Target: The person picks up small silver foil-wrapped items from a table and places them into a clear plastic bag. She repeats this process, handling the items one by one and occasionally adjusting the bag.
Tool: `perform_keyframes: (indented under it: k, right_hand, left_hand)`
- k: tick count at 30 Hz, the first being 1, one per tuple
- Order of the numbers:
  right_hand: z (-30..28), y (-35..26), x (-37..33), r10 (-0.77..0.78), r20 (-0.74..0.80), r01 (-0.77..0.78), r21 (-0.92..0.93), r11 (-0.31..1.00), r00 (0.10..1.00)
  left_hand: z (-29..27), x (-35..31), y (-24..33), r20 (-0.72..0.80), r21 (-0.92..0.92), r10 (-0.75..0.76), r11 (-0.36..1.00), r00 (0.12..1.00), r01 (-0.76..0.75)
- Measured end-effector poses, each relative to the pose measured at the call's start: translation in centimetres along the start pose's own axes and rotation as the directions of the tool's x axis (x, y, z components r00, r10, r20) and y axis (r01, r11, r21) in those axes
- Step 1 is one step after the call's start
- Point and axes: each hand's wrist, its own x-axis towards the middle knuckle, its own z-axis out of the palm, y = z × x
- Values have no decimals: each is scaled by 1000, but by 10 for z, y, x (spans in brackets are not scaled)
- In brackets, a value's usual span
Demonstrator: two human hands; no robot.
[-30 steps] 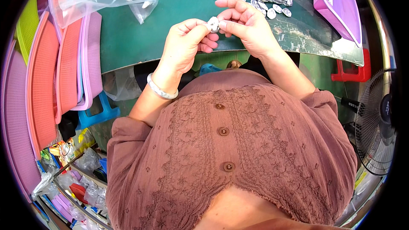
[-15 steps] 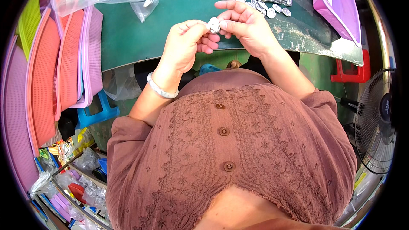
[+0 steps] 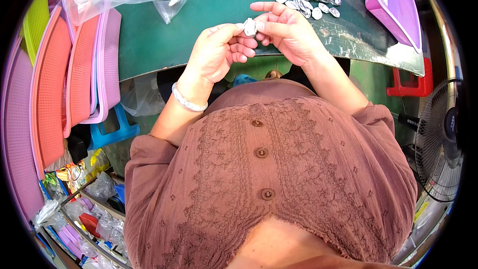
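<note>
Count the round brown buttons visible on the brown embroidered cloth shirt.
3: top button, middle button and bottom button in the picture, lined along the shirt. Others may be hidden.

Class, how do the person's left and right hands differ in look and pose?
The left hand wears a pale bangle at the wrist; the right hand wears none. The right hand stretches one finger out; the left hand's fingers curl. Both hold the same small silvery piece.
</note>
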Motion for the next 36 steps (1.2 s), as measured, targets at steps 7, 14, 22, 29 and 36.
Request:
perform_keyframes:
  k: [7,14,22,29,36]
  right_hand:
    - [3,-2,-2,1,-11,-1,-3,1000,1000]
    - [11,-6,-5,-168,-36,159,-185,970,985]
    - [11,-1,-9,-593,277,552,-756,352,756]
    - [4,-4,-9,-572,234,543,-702,460,787]
    - [-13,-20,16,-614,189,336,-933,131,766]
  left_hand:
    - [-2,0,-3,19,-38,-8,999,1000,9]
    - [-3,1,-8,23,-6,70,998,997,-70]
    - [3,1,-11,57,-181,167,971,984,-154]
    - [-3,4,-13,100,-301,178,943,979,-141]
    - [-4,3,-11,78,-198,207,962,975,-189]
